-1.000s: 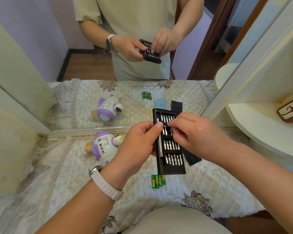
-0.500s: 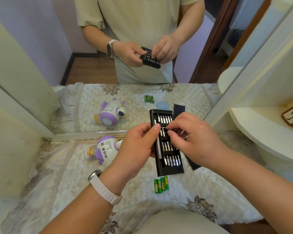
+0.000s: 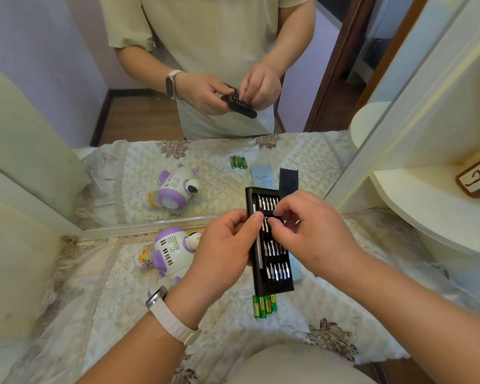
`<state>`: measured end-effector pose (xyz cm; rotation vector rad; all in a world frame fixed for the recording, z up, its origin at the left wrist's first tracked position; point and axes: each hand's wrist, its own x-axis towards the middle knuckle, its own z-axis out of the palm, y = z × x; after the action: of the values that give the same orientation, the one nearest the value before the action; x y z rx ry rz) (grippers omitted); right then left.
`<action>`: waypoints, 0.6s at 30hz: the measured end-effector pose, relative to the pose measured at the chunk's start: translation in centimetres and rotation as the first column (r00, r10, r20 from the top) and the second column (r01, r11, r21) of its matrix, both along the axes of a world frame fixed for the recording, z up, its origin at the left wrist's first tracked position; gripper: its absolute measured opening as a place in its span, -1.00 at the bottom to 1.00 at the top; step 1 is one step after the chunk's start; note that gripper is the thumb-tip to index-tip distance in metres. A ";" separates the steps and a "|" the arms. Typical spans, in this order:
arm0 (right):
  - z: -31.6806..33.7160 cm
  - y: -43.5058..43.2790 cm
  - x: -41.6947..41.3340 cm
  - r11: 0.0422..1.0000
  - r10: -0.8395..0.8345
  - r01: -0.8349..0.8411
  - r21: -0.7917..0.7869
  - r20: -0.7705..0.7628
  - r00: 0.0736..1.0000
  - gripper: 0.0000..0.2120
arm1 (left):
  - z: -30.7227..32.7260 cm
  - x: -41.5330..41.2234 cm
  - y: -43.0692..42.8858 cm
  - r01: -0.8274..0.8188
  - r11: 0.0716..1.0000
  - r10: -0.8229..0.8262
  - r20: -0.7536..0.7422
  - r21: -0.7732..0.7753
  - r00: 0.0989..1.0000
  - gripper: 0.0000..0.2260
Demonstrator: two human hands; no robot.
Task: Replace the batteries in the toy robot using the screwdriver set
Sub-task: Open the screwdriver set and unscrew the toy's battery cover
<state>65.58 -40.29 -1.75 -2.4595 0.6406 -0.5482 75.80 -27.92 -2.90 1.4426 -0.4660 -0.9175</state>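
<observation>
Screwdriver set (image 3: 275, 286) is sitting lifted over the table (image 3: 108, 300), a long black tray running from 12 to 6 o'clock with rows of silver bits (image 3: 273, 248) showing. The left hand (image 3: 225, 253) is gripping it along its 9 o'clock edge, fingers curled round the side and the forefinger tip lying on the top face. The right hand (image 3: 313, 236) is reaching in from 3 o'clock, its thumb and forefinger curling together over the second row from the far end; whether a bit is pinched between them cannot be told. A pale watch (image 3: 172, 317) is sitting on the left wrist.

Green batteries (image 3: 263, 306) are lying side by side on the quilted table cover at the tray's 6 o'clock end. At 9 o'clock of the left hand the white and purple toy robot (image 3: 169, 253) is lying on its side. At 12 o'clock a mirror (image 3: 67, 134) is showing the person and the same things. A curved cream shelf (image 3: 441, 217) is standing at 3 o'clock.
</observation>
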 end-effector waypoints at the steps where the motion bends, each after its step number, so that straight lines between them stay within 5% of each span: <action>1: 0.4 -0.3 0.0 0.999 0.034 -0.036 -0.038 -0.059 0.998 -0.91 | 0.0 0.0 0.0 0.013 1.000 -0.013 -0.001 0.008 1.000 -0.85; 9: 3.5 -2.1 0.5 0.917 0.268 -0.374 -0.139 -0.481 0.835 -0.79 | -0.5 0.0 0.4 0.140 0.987 -0.138 -0.025 0.084 0.990 -0.81; 18: 2.2 -1.6 0.4 0.886 0.269 -0.393 -0.247 -0.416 0.869 -0.80 | -0.6 -0.1 0.6 0.119 0.989 -0.116 -0.037 0.084 0.993 -0.81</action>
<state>66.02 -41.92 0.45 -2.9390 0.2511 -0.0423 75.70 -27.33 -3.47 1.4885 -0.4970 -1.0649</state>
